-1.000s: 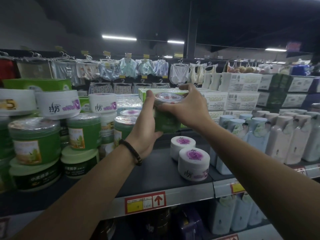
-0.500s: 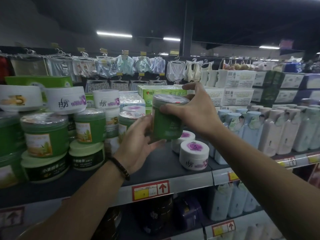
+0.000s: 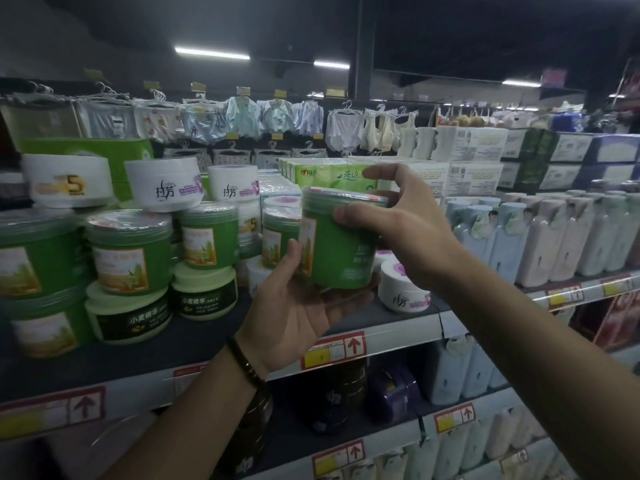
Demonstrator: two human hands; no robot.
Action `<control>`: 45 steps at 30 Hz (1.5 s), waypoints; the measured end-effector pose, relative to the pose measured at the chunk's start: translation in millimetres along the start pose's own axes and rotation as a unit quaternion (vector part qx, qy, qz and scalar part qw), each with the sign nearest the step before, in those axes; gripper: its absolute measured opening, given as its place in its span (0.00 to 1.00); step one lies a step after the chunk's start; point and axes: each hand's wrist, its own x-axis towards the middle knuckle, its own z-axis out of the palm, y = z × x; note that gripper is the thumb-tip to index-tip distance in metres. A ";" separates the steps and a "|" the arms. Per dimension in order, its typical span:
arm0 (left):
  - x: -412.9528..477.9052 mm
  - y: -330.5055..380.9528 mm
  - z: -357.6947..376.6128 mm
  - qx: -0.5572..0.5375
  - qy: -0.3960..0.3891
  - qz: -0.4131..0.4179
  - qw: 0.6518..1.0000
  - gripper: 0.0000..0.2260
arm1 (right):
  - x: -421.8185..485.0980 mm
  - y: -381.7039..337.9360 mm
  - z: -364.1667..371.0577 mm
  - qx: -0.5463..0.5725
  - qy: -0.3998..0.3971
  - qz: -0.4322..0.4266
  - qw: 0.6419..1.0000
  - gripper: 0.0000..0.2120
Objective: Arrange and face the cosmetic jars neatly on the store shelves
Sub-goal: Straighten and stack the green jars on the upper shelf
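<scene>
I hold a tall green jar (image 3: 337, 242) with a clear lid in front of the dark shelf (image 3: 194, 336), above its front edge. My left hand (image 3: 298, 311) cups the jar from below, thumb on its label side. My right hand (image 3: 398, 233) grips the jar's upper right side near the lid, forefinger raised. The jar's picture label faces left. On the shelf to the left stand stacks of green jars (image 3: 130, 251), pale-lidded dark jars (image 3: 204, 294) and white jars (image 3: 164, 183). A white jar with a purple top (image 3: 403, 289) sits just right of the held jar.
Pastel pump bottles (image 3: 540, 244) fill the shelf to the right. Green tissue packs (image 3: 329, 174) and white boxes (image 3: 471, 174) are stacked behind. Price tags with red arrows (image 3: 334, 349) line the shelf edge. Dark jars and more bottles sit on the lower shelves. Clothing hangs at the back.
Both hands have brought the green jar down and toward me, away from the top of the stack. My left hand has slid from the jar's side to beneath it.
</scene>
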 end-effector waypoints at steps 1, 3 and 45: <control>-2.8 0.8 -2.6 -0.007 0.000 0.010 1.000 0.37 | -2.2 0.7 2.4 0.010 0.001 0.003 1.000 0.47; -8.3 2.6 -5.6 -0.015 0.003 0.029 0.999 0.37 | -7.3 1.8 7.7 0.032 -0.001 0.006 0.999 0.46; -163.6 34.6 9.2 0.076 0.197 0.276 0.938 0.33 | -146.7 -15.0 138.1 0.137 0.005 -0.032 0.990 0.23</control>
